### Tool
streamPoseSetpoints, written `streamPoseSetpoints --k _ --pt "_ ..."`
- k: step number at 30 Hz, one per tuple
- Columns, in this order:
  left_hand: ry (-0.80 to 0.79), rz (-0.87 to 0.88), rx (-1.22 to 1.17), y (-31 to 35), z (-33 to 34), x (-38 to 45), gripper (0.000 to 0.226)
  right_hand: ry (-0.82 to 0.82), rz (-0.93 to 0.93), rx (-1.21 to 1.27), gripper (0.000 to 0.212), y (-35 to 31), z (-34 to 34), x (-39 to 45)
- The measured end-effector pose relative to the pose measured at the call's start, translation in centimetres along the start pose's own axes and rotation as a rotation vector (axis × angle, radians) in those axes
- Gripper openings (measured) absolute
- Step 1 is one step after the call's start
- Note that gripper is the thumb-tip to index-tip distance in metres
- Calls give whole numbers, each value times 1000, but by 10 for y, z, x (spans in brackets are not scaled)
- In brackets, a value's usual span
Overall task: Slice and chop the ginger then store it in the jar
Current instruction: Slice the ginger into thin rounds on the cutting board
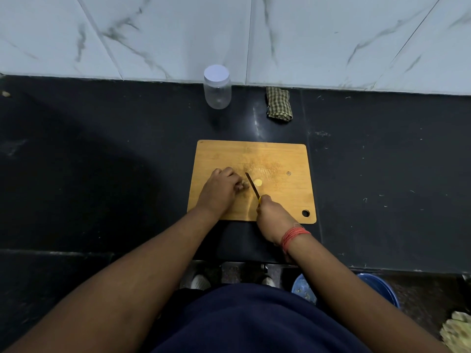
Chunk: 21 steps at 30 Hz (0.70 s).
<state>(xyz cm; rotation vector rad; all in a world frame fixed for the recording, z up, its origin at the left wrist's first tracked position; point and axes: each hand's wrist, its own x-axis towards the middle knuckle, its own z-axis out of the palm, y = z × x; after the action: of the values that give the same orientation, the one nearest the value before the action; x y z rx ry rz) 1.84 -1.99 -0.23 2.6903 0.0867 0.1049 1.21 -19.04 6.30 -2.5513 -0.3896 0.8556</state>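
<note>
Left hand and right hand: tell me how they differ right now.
The left hand pins the ginger under curled fingers; the right hand grips the knife by its yellow handle. The right wrist wears red thread; the left is bare. Both are over the cutting board.

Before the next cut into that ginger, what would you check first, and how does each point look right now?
1. Left hand holds the ginger steady on the board: ok.
2. Right hand grips the knife by its handle: ok.
3. Left fingertips clear of the blade: cannot tell, they sit very close.
4. Cutting board lies flat on the counter: ok.
5. Cut slice lies clear on the blade's far side: ok.
6. Jar ready to fill: not ok, its lid is on.
</note>
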Motion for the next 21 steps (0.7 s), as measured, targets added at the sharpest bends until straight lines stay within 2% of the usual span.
streamPoseSetpoints --k 13,21 --pt "8 -25 -27 2 0 1 17 -19 18 -83 33 -9 1 4" --pt "32 0 -5 1 2 1 14 -30 24 -47 31 -14 2 10"
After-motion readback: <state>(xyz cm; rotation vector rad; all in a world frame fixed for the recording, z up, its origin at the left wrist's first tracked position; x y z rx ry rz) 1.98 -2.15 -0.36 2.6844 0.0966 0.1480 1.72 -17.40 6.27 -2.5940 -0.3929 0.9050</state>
